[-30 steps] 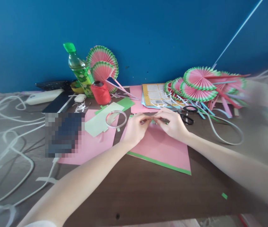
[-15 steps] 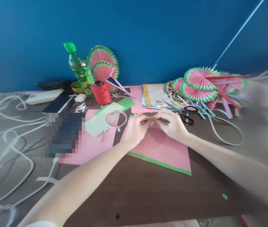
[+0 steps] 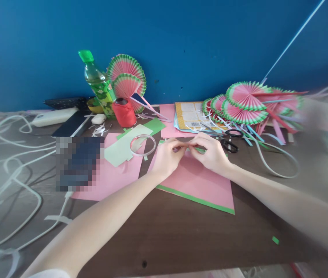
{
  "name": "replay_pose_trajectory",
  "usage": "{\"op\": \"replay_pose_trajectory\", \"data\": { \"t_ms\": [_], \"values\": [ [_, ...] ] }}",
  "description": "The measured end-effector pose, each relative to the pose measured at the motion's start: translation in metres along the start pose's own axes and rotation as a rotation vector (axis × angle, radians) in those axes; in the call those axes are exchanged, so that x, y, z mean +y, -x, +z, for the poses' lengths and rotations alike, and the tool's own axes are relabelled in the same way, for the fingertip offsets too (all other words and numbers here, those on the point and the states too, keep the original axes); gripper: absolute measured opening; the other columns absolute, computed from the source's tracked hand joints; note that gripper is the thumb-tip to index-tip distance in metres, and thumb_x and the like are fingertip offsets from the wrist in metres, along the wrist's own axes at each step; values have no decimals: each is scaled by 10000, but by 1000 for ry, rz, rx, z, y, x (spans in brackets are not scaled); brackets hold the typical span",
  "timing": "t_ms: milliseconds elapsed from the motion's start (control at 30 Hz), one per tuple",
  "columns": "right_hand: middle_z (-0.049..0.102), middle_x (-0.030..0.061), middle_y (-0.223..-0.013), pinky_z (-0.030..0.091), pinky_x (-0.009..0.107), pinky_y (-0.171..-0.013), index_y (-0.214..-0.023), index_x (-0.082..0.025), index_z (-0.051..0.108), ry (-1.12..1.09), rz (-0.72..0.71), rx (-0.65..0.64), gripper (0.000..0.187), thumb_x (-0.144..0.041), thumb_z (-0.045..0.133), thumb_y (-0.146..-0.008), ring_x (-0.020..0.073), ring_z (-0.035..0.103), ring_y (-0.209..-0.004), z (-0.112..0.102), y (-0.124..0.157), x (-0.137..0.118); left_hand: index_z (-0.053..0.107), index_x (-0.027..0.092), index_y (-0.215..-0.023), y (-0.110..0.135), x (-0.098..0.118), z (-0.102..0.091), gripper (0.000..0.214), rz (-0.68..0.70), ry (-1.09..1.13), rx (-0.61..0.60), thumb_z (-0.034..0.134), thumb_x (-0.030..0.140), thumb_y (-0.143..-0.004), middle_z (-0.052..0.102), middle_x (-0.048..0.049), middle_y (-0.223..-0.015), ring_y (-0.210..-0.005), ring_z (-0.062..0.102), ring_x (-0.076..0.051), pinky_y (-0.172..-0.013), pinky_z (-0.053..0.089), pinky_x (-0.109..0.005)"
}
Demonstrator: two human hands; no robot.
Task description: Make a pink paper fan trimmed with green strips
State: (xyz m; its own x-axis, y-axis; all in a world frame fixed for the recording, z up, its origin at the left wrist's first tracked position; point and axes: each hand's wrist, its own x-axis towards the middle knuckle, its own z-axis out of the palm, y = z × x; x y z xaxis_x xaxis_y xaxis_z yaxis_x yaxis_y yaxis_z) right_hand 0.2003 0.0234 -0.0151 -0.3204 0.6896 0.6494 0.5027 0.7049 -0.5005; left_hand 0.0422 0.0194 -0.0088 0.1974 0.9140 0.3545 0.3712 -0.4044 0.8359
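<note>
A pink paper sheet with a green border lies on the dark wooden table. Both hands meet at its far edge. My left hand is curled, its fingertips pinching the folded edge of the sheet. My right hand pinches the same edge from the other side, thumb and forefinger pressed together. The two sets of fingertips touch near the middle. A roll of clear tape lies just left of my left hand. Black scissors lie just beyond my right hand.
Pink-and-green pleated paper fans are piled at the back right, two more fans by a green bottle and red thread spool. Another pink sheet, white cables at left, paper strips, blue wall behind.
</note>
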Motion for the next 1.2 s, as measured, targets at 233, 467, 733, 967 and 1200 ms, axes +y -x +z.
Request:
{"op": "replay_pose_trajectory", "data": {
  "t_ms": [233, 467, 733, 967, 1200],
  "values": [
    [588, 30, -747, 479, 305, -637, -756, -199, 590, -21, 17, -7, 126, -105, 511, -782, 161, 577, -716, 0, 0, 2, 710, 188, -768, -1, 2, 0, 154, -16, 17, -5, 588, 95, -751, 692, -27, -826, -728, 608, -126, -710, 479, -262],
    [583, 23, -745, 457, 278, -584, -728, -197, 586, -33, 98, 28, 112, -118, 520, -771, 149, 559, -683, -1, -1, 0, 705, 181, -790, -3, 1, 0, 135, -75, 27, -20, 593, 116, -751, 702, -27, -837, -730, 616, -132, -706, 478, -265],
    [569, 3, -681, 446, 282, -595, -655, -195, 568, 31, 308, 243, 118, -140, 520, -748, 141, 539, -624, -8, -8, 17, 695, 170, -774, -5, 1, -1, 122, -183, 54, -37, 575, 149, -762, 708, -29, -831, -746, 618, -144, -706, 472, -264],
    [565, 25, -708, 452, 317, -654, -624, -198, 544, 236, 393, 330, 122, -145, 506, -728, 174, 563, -698, -24, -15, 50, 692, 172, -814, -5, -5, -1, 144, -186, 130, -45, 568, 243, -795, 705, -31, -840, -755, 618, -147, -710, 465, -255],
    [583, 56, -856, 458, 362, -714, -789, -183, 604, 306, 392, 304, 240, -50, 503, -616, 175, 573, -692, -30, -14, 67, 675, 179, -762, -6, -8, -1, 150, -164, 165, -44, 565, 274, -799, 686, -6, -754, -699, 605, -132, -662, 453, -241]
  ]
}}
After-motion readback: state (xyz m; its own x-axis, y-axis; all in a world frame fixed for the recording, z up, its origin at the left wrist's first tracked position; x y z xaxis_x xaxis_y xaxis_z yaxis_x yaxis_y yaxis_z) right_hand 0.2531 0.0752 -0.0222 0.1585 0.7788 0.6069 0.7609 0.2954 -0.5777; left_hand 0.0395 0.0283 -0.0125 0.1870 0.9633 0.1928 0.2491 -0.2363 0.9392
